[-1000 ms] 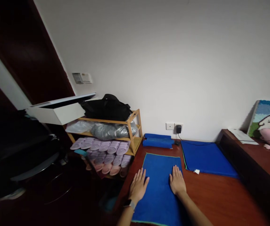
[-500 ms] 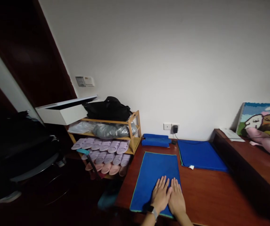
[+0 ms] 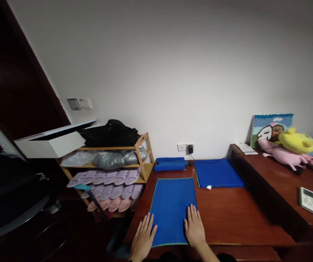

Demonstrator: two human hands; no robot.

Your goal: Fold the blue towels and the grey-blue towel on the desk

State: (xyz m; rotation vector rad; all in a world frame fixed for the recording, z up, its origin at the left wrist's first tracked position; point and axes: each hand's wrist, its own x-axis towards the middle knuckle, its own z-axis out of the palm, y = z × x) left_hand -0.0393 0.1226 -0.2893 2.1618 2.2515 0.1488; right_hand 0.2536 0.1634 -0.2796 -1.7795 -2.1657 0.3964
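A blue cloth [image 3: 172,207] with green edging lies flat on the brown wooden table [image 3: 227,218]. My left hand [image 3: 143,236] rests at the cloth's left edge near its front corner, fingers stretched out and holding nothing. At the right edge, my right hand [image 3: 194,225] lies palm down, partly on the cloth, its fingers straight. Behind and to the right is a folded blue cloth [image 3: 219,173] with a small white tag [image 3: 208,187]. A rolled or folded blue bundle [image 3: 171,164] sits by the wall.
Left of the table stands a wooden rack [image 3: 145,160] with lilac and pink slippers [image 3: 118,178], a black bag [image 3: 112,134] and a white box [image 3: 55,142] on top. A raised brown surface [image 3: 284,189] on the right holds plush toys [image 3: 284,154] and a white remote [image 3: 309,200].
My hands have moved apart: the left went from the cloth's middle to its left edge, while the right stayed near the right edge. The view has turned right, showing the remote.
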